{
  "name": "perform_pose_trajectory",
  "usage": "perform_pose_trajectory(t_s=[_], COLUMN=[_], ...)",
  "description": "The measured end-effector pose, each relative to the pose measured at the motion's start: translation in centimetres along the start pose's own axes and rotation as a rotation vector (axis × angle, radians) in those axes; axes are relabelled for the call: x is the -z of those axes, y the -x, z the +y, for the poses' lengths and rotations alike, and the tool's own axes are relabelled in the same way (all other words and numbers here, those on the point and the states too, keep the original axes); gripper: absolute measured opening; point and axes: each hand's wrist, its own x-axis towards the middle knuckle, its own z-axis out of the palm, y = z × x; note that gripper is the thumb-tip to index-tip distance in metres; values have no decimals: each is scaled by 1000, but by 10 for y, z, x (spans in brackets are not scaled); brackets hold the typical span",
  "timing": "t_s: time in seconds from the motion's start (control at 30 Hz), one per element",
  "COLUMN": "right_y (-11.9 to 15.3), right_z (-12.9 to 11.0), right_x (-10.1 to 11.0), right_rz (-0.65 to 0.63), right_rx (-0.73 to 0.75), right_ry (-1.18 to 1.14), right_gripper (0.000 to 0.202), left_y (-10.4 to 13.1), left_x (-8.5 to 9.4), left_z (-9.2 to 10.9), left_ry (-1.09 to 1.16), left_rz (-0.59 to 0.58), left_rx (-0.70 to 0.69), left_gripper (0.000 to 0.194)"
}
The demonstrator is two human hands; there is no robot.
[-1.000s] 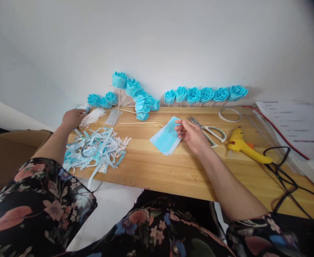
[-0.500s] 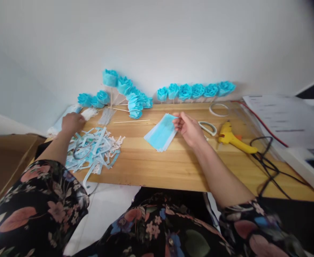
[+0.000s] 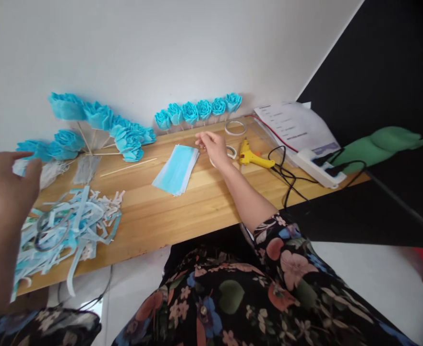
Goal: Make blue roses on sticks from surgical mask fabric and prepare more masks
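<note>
1. On the table [image 3: 142, 211], sheets [image 3: 175, 170] lie between the scraps [image 3: 79, 216], left, and the glue gun [image 3: 252, 158], right.
2. Behind the sheets, a flower row [image 3: 190, 113] lines the wall [image 3: 142, 53]; more flowers [image 3: 126, 139] sit behind the scraps.
3. Tape [image 3: 235, 134] lies behind the glue gun.
4. Papers [image 3: 294, 125] and power strip [image 3: 319, 170] lie farther right.

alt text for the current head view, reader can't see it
A person's right hand is near a stack of blue and white sheets on a wooden table, with the left hand at far left, near a pile of cut strips. Stemmed blue flowers line the back, and a yellow glue gun lies to the right.
</note>
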Motion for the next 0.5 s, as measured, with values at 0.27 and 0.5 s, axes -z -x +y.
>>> perform_pose_trajectory(t_s=[0.27,0.5], right_y=[19,37], right_z=[-16,-48], right_x=[-4,31], right_rz=[-191,-507], right_rx=[196,334], right_ry=[813,1229], right_gripper=[35,32], left_y=[49,59], left_x=[-29,-73], left_z=[157,173], left_ry=[345,156], left_rz=[-262,-440], left_rx=[-814,-992], left_gripper=[37,48])
